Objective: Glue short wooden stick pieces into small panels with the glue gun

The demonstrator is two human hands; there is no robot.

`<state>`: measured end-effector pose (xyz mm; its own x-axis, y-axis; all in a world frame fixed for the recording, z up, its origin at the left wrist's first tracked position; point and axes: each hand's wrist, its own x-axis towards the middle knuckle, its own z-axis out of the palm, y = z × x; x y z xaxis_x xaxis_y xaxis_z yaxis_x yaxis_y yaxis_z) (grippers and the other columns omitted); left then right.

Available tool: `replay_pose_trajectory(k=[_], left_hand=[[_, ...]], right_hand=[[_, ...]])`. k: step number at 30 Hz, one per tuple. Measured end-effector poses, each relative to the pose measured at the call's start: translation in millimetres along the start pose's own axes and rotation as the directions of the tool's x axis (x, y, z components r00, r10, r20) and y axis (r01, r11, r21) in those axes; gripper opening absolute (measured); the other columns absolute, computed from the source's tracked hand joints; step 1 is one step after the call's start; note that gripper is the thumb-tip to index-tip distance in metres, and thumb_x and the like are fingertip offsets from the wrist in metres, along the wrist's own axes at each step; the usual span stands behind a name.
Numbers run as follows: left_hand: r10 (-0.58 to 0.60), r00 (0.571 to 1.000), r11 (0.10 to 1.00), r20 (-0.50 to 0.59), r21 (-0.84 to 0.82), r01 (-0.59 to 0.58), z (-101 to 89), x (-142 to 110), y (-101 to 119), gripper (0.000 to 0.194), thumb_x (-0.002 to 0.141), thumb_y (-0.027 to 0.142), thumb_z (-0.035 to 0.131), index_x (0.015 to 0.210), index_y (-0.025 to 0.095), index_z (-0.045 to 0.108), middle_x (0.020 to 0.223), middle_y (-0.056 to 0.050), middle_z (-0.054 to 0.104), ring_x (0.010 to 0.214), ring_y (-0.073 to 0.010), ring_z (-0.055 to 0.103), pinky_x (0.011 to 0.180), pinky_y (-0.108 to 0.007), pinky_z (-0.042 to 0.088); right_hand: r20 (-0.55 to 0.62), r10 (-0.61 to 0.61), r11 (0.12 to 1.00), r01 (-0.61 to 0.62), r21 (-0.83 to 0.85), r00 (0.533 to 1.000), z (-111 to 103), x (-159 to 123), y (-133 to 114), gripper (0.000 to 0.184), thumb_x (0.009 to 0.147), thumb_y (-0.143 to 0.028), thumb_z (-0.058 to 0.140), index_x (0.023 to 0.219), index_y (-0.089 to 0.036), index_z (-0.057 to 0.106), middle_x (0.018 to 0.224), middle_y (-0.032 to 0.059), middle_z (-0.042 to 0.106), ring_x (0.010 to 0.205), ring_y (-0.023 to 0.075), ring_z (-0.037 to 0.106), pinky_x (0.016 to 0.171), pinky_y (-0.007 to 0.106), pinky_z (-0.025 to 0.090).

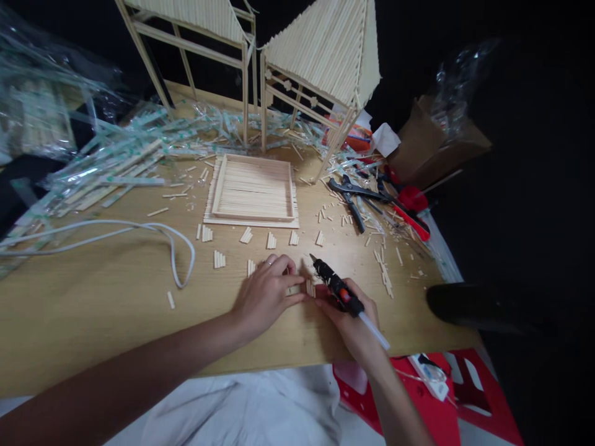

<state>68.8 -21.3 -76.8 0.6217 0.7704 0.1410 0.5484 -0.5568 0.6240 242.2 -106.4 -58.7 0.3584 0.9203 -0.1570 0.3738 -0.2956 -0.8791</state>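
Observation:
My left hand [264, 291] reaches in from the left, its thumb and forefinger pinched at a small cluster of short wooden sticks [310, 288]. Held in my right hand [357, 319] is a black hot glue gun [332, 282], its nozzle pointing up and left and a clear glue stick [374, 329] coming out of its back. Fingertips of the right hand also touch the cluster from the other side. Similar stick clusters [271, 240] lie in rows on the table beyond, one partly hidden by my left hand. Behind them rests a shallow tray of wooden sticks [253, 218].
Two stick-built structures with slatted roofs [325, 49] stand at the back. Plastic wrappers and loose sticks [116, 167] crowd the left. Black-handled cutters [348, 198] lie right among scraps. A white cable [179, 232] loops on the left, and a cardboard box [413, 145] sits back right.

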Motion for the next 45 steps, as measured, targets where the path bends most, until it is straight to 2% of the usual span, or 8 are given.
replay_pose_trajectory(k=[12, 23, 32, 35, 37, 40, 42, 45], left_hand=[[-0.039, 0.999, 0.998, -0.007, -0.039, 0.038, -0.3, -0.7, 1.1, 0.030, 0.078, 0.048, 0.063, 0.099, 0.028, 0.070, 0.095, -0.002, 0.055, 0.094, -0.0192, 0.051, 0.076, -0.031, 0.044], [-0.049, 0.999, 0.996, 0.011, -0.068, 0.050, -6.3, 1.0, 3.8, 0.028, 0.078, 0.043, 0.065, 0.100, 0.027, 0.070, 0.097, -0.003, 0.055, 0.094, -0.0188, 0.052, 0.078, -0.031, 0.045], [-0.039, 0.999, 0.998, 0.006, -0.050, 0.039, -5.4, 2.2, 2.7, 0.031, 0.075, 0.043, 0.069, 0.101, 0.027, 0.069, 0.096, -0.003, 0.056, 0.092, -0.0190, 0.052, 0.078, -0.031, 0.045], [-0.021, 1.000, 0.999, 0.008, -0.049, 0.021, -7.1, 2.7, 3.5, 0.030, 0.076, 0.042, 0.068, 0.101, 0.026, 0.069, 0.095, -0.003, 0.056, 0.092, -0.0188, 0.052, 0.080, -0.032, 0.044], [-0.014, 1.000, 0.999, 0.010, -0.043, 0.014, -7.7, 3.0, 3.6, 0.028, 0.078, 0.041, 0.067, 0.101, 0.026, 0.069, 0.096, -0.003, 0.055, 0.091, -0.0185, 0.052, 0.080, -0.032, 0.044], [-0.003, 1.000, 1.000, 0.027, -0.030, 0.004, -7.2, 3.2, 3.3, 0.026, 0.079, 0.040, 0.066, 0.102, 0.026, 0.068, 0.097, -0.003, 0.055, 0.092, -0.0185, 0.052, 0.079, -0.031, 0.044], [0.002, 0.999, 1.000, 0.033, -0.020, -0.001, -6.4, 3.1, 3.0, 0.026, 0.080, 0.039, 0.065, 0.103, 0.027, 0.068, 0.097, -0.003, 0.054, 0.092, -0.0185, 0.052, 0.079, -0.031, 0.043], [0.009, 1.000, 1.000, 0.026, 0.010, -0.009, -5.5, 2.8, 3.5, 0.026, 0.081, 0.038, 0.065, 0.104, 0.027, 0.067, 0.097, -0.003, 0.054, 0.092, -0.0188, 0.051, 0.079, -0.031, 0.043]], right_hand=[[-0.233, 0.012, 0.994, -0.037, -0.105, 0.972, -43.2, 18.6, 5.2, 0.031, 0.076, -0.042, 0.066, 0.095, -0.019, 0.072, 0.102, 0.0087, 0.072, 0.103, 0.0293, 0.062, 0.086, 0.039, 0.046], [-0.287, -0.056, 0.974, -0.011, -0.228, 0.956, -49.2, 25.1, 23.8, 0.034, 0.078, -0.046, 0.062, 0.087, -0.014, 0.065, 0.081, 0.0088, 0.069, 0.079, 0.0254, 0.062, 0.071, 0.035, 0.047], [-0.326, -0.142, 0.977, 0.079, -0.199, 0.935, -50.2, 66.7, 20.6, 0.041, 0.072, -0.049, 0.066, 0.091, -0.013, 0.064, 0.082, 0.0071, 0.068, 0.074, 0.0218, 0.062, 0.066, 0.032, 0.049], [-0.457, -0.156, 0.972, 0.052, -0.231, 0.876, -50.2, 55.6, 18.2, 0.054, 0.064, -0.049, 0.074, 0.103, -0.016, 0.056, 0.094, 0.0072, 0.062, 0.082, 0.0219, 0.059, 0.073, 0.035, 0.048], [-0.596, -0.158, 0.966, -0.003, -0.260, 0.787, -46.9, 32.4, 17.2, 0.058, 0.065, -0.048, 0.074, 0.107, -0.016, 0.049, 0.100, 0.0084, 0.055, 0.089, 0.0231, 0.054, 0.080, 0.039, 0.044], [-0.666, -0.241, 0.938, -0.007, -0.347, 0.706, -32.6, -12.4, 14.2, 0.043, 0.073, -0.039, 0.071, 0.100, -0.018, 0.045, 0.099, 0.0083, 0.048, 0.095, 0.0243, 0.048, 0.086, 0.043, 0.039], [-0.473, -0.352, 0.886, 0.125, -0.446, 0.808, -18.7, -34.4, 9.7, 0.024, 0.081, -0.031, 0.065, 0.095, -0.019, 0.049, 0.094, 0.0068, 0.050, 0.092, 0.0228, 0.051, 0.083, 0.039, 0.042], [-0.129, -0.340, 0.866, 0.257, -0.429, 0.931, -0.9, -40.2, -0.4, 0.016, 0.083, -0.022, 0.062, 0.099, -0.022, 0.058, 0.096, 0.0050, 0.058, 0.089, 0.0187, 0.057, 0.080, 0.030, 0.047]])
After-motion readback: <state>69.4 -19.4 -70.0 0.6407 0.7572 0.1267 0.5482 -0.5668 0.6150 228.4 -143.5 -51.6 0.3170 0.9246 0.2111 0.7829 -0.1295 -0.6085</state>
